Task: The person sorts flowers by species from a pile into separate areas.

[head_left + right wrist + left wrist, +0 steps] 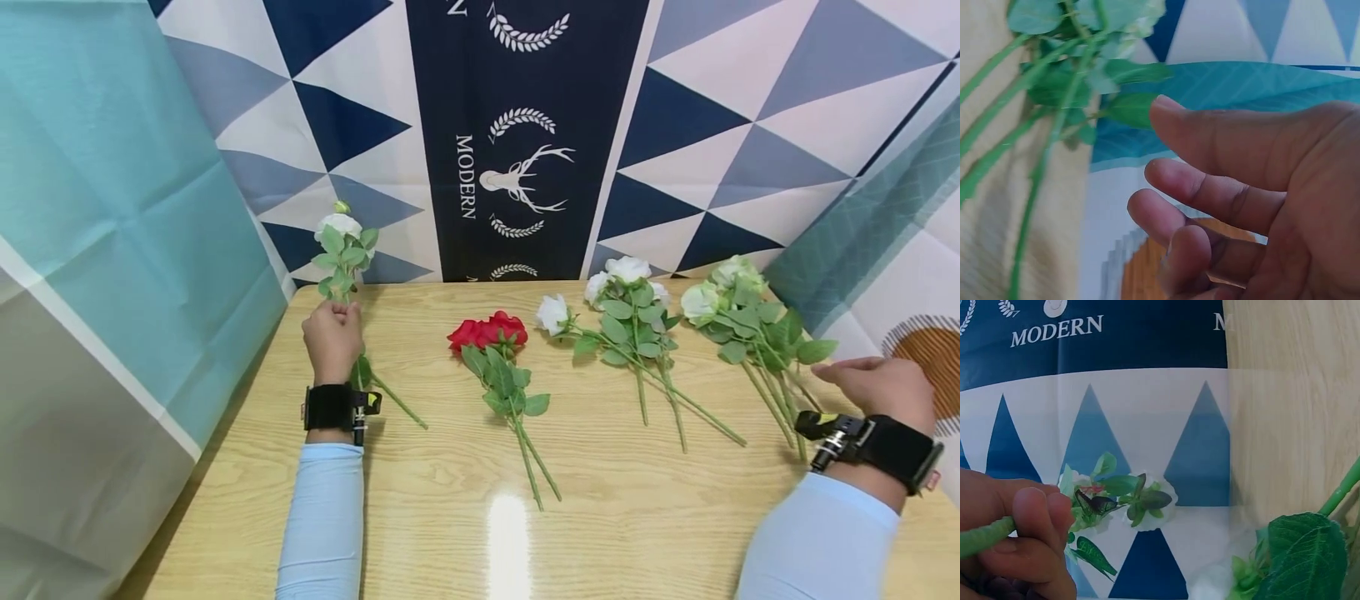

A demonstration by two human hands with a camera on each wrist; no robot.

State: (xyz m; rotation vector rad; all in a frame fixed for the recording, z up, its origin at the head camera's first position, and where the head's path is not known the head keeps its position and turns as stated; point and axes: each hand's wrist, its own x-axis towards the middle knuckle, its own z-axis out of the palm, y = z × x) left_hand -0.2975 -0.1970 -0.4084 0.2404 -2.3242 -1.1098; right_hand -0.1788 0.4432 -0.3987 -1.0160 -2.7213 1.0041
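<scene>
My left hand [332, 340] pinches the green stem of a white artificial rose [339, 225] at the table's far left. In the left wrist view, thumb and fingertips close round that stem [985, 539]. Beneath the wrist, another stem [401, 402] with a dark green leaf [1304, 559] lies on the wood; its flower is mostly hidden in the head view. At the right edge my right hand [885, 385] hovers with loosely bent fingers and nothing in them. Its thumb is close to a leaf of the pale green roses [720, 292]; whether they touch, I cannot tell.
Red roses [489, 332] lie mid-table with stems toward me. Several white roses [628, 271] with crossing stems lie right of them. A patterned cloth [525, 142] hangs behind the wooden table [450, 533], with more cloth at the left [135, 208] and right.
</scene>
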